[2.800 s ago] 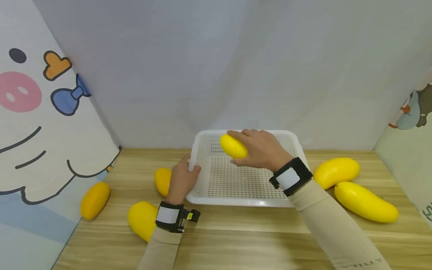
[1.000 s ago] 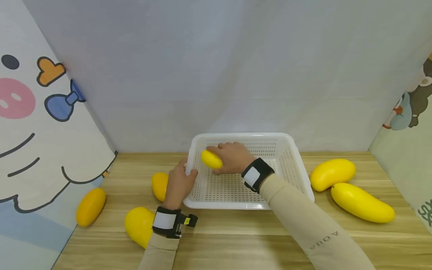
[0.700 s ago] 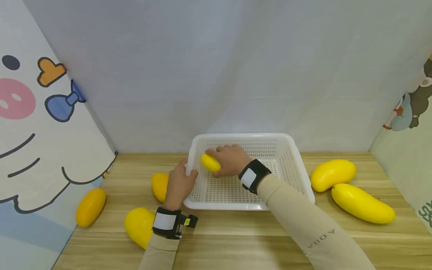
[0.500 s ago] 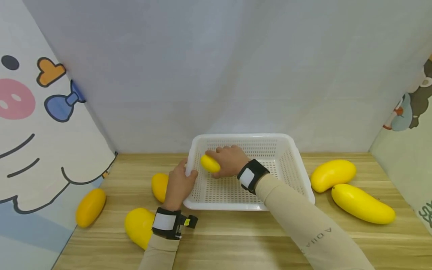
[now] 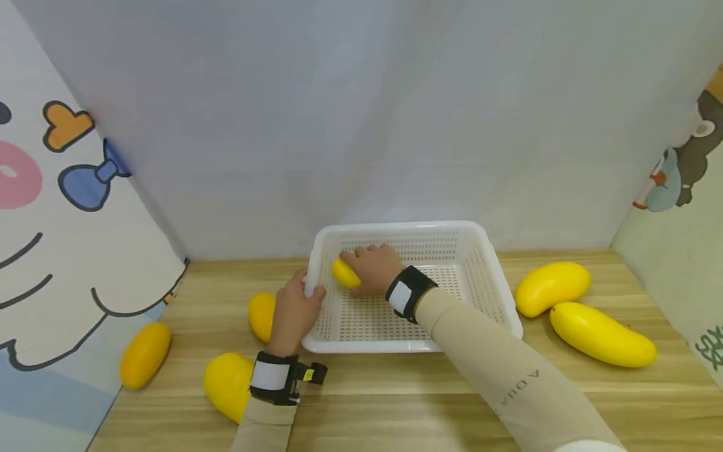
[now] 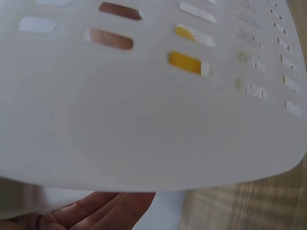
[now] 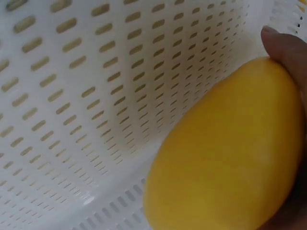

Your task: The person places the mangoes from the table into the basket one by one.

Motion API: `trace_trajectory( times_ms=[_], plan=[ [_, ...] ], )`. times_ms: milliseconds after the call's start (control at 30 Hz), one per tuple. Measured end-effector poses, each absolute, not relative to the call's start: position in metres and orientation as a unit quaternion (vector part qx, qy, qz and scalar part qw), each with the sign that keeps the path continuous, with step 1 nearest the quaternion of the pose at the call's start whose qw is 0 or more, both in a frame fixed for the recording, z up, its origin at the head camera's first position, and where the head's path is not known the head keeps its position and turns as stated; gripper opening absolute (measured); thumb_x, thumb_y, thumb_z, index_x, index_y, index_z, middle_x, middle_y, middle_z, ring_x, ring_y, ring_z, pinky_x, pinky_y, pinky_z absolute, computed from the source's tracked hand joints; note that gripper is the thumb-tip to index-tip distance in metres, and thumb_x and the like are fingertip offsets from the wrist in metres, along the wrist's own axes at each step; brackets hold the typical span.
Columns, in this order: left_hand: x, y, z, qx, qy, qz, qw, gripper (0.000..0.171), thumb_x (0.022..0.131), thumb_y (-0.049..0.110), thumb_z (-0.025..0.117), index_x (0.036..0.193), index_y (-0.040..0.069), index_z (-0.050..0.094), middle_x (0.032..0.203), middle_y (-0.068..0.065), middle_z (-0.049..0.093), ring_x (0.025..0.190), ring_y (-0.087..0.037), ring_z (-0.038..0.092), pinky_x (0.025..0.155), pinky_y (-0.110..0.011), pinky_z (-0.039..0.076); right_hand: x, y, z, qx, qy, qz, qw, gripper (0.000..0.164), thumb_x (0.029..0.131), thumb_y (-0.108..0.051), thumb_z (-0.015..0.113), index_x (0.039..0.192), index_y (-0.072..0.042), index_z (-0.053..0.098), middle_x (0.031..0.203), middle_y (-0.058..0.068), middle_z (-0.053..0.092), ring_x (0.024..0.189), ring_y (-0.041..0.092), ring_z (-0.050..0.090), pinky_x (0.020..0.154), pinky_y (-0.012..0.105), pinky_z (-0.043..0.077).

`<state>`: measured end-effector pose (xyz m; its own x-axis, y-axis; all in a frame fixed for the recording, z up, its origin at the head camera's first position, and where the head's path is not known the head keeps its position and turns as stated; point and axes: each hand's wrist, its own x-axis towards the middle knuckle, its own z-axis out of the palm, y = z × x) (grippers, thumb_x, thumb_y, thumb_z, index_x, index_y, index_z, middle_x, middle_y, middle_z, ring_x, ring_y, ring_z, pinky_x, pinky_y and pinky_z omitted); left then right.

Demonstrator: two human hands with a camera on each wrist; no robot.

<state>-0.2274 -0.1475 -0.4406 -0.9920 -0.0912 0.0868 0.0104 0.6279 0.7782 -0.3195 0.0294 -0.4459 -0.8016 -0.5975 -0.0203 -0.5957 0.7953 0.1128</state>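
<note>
Partly covered by the right hand (image 5: 374, 271) that grips it, a yellow fruit (image 5: 345, 274) is inside the white basket (image 5: 384, 346), near its left end; whether it touches the basket's floor is unclear. The left hand (image 5: 295, 312) pinches the basket's left rim, most fingers hidden behind the wall; its wrist strap (image 5: 270, 376) partly hides a rounder fruit (image 5: 227, 384) outside.

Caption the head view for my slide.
Left hand grips a white perforated basket; right hand holds a yellow mango inside it.
</note>
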Motion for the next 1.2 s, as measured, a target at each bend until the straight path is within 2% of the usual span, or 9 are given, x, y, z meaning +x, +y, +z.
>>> trace_trajectory(
  times_ms=[300, 500, 800, 1033, 1200],
  plan=[
    [-0.2257, -0.1473, -0.4409, 0.017, -0.898, -0.435, 0.065, 0.05, 0.09, 0.021, 0.055, 0.136, 0.009, 0.041, 0.091, -0.013, 0.065, 0.063, -0.016, 0.062, 0.049, -0.029, 0.051, -0.3161, 0.0268, -0.441, 0.31, -0.95, -0.047, -0.013, 0.08, 0.074, -0.057, 0.066, 0.141, -0.023, 0.036, 0.125, 0.007, 0.052, 0.102, 0.023, 0.054, 0.081, 0.04, 0.047],
    [-0.2265, -0.1475, -0.441, 0.02, -0.899, -0.432, 0.068, 0.05, 0.09, 0.022, 0.055, 0.136, 0.01, 0.041, 0.09, -0.011, 0.065, 0.062, -0.015, 0.062, 0.048, -0.028, 0.05, -0.3172, 0.0248, -0.4398, 0.308, -0.95, -0.052, -0.017, 0.081, 0.075, -0.057, 0.065, 0.141, -0.022, 0.036, 0.129, 0.008, 0.051, 0.108, 0.025, 0.05, 0.087, 0.042, 0.044],
    [-0.2261, -0.1459, -0.4384, 0.014, -0.9, -0.43, 0.061, 0.05, 0.091, 0.021, 0.055, 0.137, 0.008, 0.041, 0.09, -0.012, 0.065, 0.063, -0.015, 0.062, 0.05, -0.028, 0.051, -0.3181, 0.0264, -0.44, 0.306, -0.95, -0.06, -0.01, 0.079, 0.075, -0.058, 0.065, 0.141, -0.022, 0.037, 0.127, 0.007, 0.052, 0.111, 0.026, 0.048, 0.092, 0.047, 0.04],
    [-0.2262, -0.1456, -0.4369, 0.017, -0.9, -0.431, 0.058, 0.05, 0.09, 0.022, 0.055, 0.136, 0.008, 0.041, 0.092, -0.013, 0.065, 0.064, -0.015, 0.062, 0.051, -0.029, 0.051, -0.3194, 0.0276, -0.4416, 0.312, -0.948, -0.067, -0.001, 0.082, 0.076, -0.06, 0.063, 0.142, -0.021, 0.035, 0.133, 0.009, 0.048, 0.117, 0.028, 0.046, 0.098, 0.05, 0.035],
    [-0.2252, -0.1457, -0.4375, 0.019, -0.903, -0.424, 0.058, 0.05, 0.09, 0.022, 0.055, 0.136, 0.008, 0.041, 0.092, -0.013, 0.065, 0.064, -0.015, 0.062, 0.05, -0.029, 0.051, -0.3219, 0.0288, -0.4474, 0.323, -0.943, -0.08, 0.015, 0.082, 0.075, -0.062, 0.062, 0.141, -0.02, 0.037, 0.13, 0.007, 0.05, 0.116, 0.026, 0.045, 0.097, 0.049, 0.035]
  ],
)
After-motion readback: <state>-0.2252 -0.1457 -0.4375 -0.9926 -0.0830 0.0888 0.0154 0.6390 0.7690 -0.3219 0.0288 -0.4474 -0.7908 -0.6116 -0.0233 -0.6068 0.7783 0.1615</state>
